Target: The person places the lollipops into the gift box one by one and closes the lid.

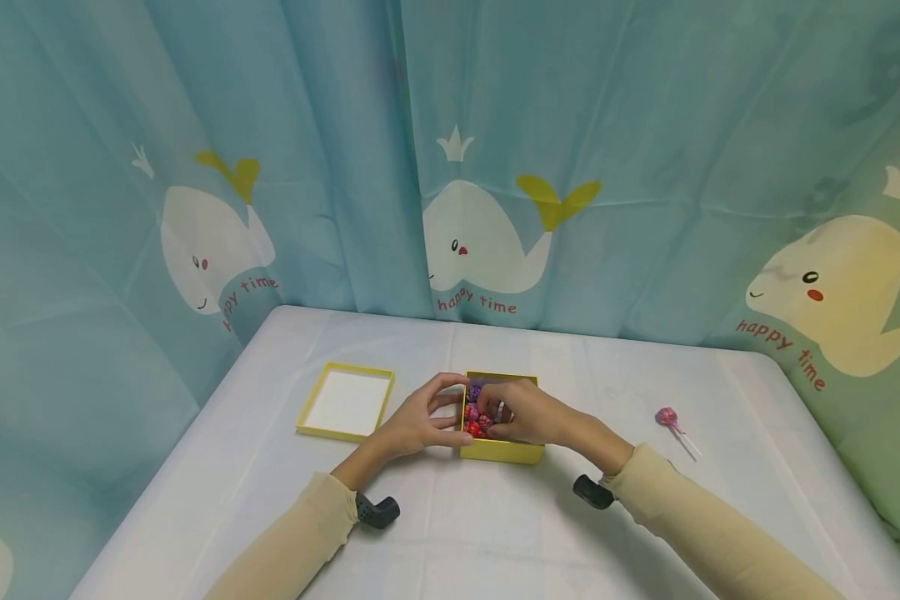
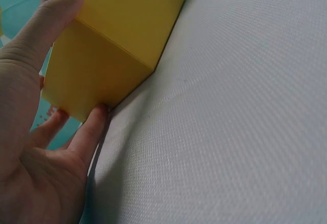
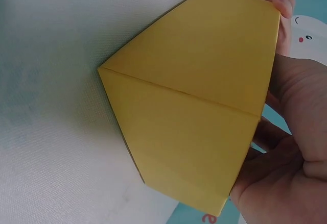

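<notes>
An uncovered yellow box [image 1: 501, 452] stands on the white table, with several red, pink and purple wrapped lollipops [image 1: 472, 412] in its left part. My left hand [image 1: 417, 421] holds the box at its left side; in the left wrist view the thumb lies at the top rim and the fingers touch the side wall [image 2: 97, 73]. My right hand [image 1: 527, 412] reaches into the box from the right with bent fingers at the lollipops. Whether it pinches one cannot be made out. In the right wrist view the box wall [image 3: 179, 142] hides those fingertips.
A shallow yellow lid [image 1: 335, 432] with a white inside lies left of the box. One pink lollipop [image 1: 667, 416] with a white stick lies on the table at the right. A blue curtain [image 1: 360, 167] with whale prints hangs behind the table [image 1: 435, 533].
</notes>
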